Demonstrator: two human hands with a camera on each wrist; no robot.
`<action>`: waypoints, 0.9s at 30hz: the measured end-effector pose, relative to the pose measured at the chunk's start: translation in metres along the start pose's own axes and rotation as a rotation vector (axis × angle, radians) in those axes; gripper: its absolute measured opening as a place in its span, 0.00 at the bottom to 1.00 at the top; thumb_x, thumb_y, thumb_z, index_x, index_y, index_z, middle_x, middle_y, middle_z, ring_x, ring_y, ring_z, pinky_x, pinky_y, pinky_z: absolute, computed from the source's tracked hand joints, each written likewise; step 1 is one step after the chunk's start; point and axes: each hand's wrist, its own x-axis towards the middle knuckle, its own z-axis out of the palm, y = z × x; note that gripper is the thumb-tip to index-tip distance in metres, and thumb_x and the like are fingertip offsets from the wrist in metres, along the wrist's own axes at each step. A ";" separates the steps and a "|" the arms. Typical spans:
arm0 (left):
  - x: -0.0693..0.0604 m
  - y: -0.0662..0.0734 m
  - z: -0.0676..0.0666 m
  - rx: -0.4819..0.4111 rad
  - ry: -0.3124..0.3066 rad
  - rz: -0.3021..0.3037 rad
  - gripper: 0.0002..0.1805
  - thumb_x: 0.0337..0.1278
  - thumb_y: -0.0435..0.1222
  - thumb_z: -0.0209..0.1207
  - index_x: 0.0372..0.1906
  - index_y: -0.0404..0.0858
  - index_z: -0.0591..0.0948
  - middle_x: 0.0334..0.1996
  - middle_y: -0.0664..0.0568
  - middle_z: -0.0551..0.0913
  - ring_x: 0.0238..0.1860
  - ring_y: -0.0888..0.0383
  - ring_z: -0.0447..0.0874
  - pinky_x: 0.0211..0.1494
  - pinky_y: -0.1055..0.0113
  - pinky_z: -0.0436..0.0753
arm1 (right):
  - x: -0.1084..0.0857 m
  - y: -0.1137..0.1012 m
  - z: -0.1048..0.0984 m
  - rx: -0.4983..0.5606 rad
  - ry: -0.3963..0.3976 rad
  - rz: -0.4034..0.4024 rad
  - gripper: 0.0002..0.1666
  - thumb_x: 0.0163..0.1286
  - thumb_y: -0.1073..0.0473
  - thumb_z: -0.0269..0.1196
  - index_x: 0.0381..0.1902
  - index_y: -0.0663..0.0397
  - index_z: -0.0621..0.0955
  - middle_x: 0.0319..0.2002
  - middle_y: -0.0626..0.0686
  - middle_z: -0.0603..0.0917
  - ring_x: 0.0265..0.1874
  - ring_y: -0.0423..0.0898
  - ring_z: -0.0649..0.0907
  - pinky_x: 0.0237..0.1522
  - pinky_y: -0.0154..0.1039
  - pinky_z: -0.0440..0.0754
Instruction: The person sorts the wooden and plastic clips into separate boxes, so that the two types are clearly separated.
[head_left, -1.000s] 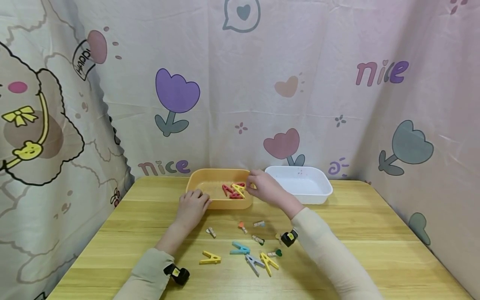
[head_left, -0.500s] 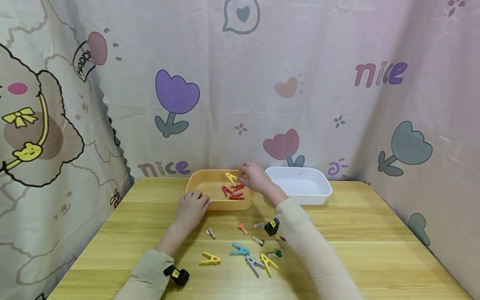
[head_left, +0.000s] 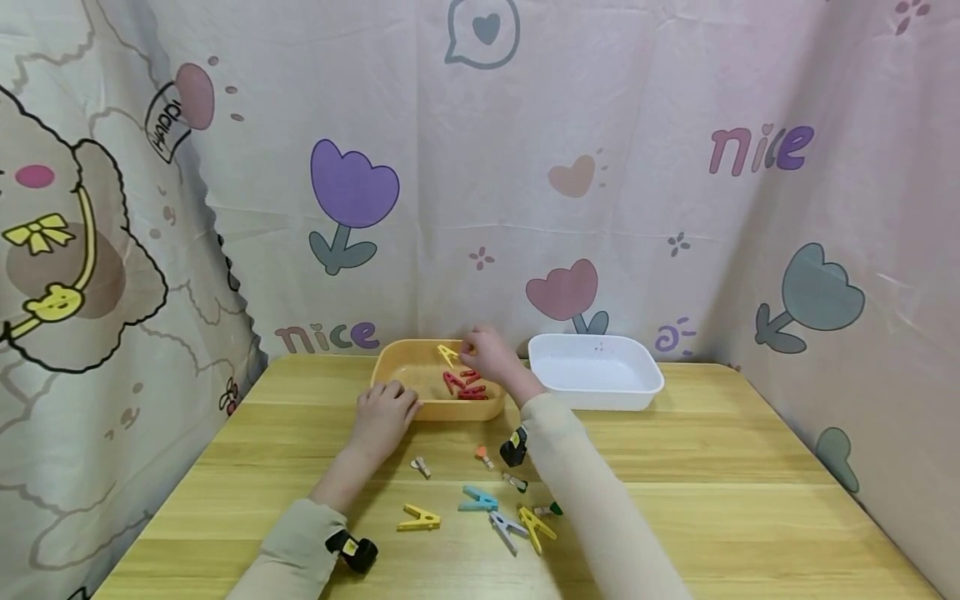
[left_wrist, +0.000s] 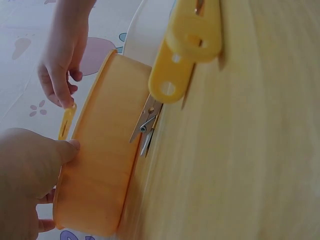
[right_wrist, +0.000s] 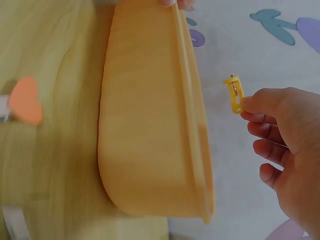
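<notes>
A right hand (head_left: 489, 356) pinches a yellow clothespin (head_left: 448, 356) above an orange tray (head_left: 450, 410) (its near rim gripped by the left hand (head_left: 382, 415)), where a slackened pinch could drop it over the far rim, away from the red clothespins (head_left: 453, 382) inside.

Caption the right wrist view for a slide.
Right hand pinching a yellow clip above an orange bin.

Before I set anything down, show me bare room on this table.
Free: tabletop right of the right arm, in front of the white plastic tray; left of the left arm. Crowded: between both arms, among plastic and wooden clothespins, and the right half of the orange tray, holding red clothespins beside the right hand.
</notes>
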 end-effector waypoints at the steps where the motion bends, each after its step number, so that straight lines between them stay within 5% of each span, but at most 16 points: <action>1: 0.000 0.000 0.000 0.002 -0.001 -0.001 0.06 0.57 0.41 0.65 0.35 0.43 0.84 0.31 0.50 0.77 0.35 0.48 0.75 0.42 0.48 0.77 | 0.002 0.000 0.002 0.006 -0.003 0.009 0.07 0.66 0.58 0.64 0.31 0.55 0.83 0.34 0.52 0.77 0.36 0.46 0.74 0.41 0.38 0.75; 10: -0.001 -0.001 0.001 0.017 0.002 0.006 0.06 0.57 0.41 0.66 0.35 0.43 0.84 0.31 0.50 0.77 0.35 0.49 0.75 0.40 0.50 0.77 | 0.012 -0.004 0.015 0.053 -0.015 0.072 0.07 0.67 0.58 0.62 0.32 0.56 0.83 0.34 0.52 0.76 0.34 0.45 0.75 0.37 0.35 0.75; 19: 0.001 -0.001 0.002 0.018 0.001 0.004 0.06 0.58 0.42 0.65 0.35 0.43 0.84 0.31 0.50 0.77 0.35 0.48 0.75 0.39 0.51 0.76 | 0.014 -0.010 0.019 0.034 0.014 0.072 0.07 0.67 0.59 0.62 0.31 0.55 0.83 0.36 0.52 0.79 0.37 0.46 0.76 0.44 0.39 0.76; 27: 0.001 0.000 0.001 0.008 -0.037 -0.018 0.05 0.59 0.41 0.65 0.35 0.44 0.84 0.32 0.50 0.77 0.36 0.48 0.75 0.41 0.50 0.75 | 0.013 -0.009 0.026 -0.020 -0.013 0.070 0.24 0.66 0.45 0.65 0.49 0.57 0.81 0.48 0.55 0.79 0.49 0.51 0.76 0.56 0.45 0.74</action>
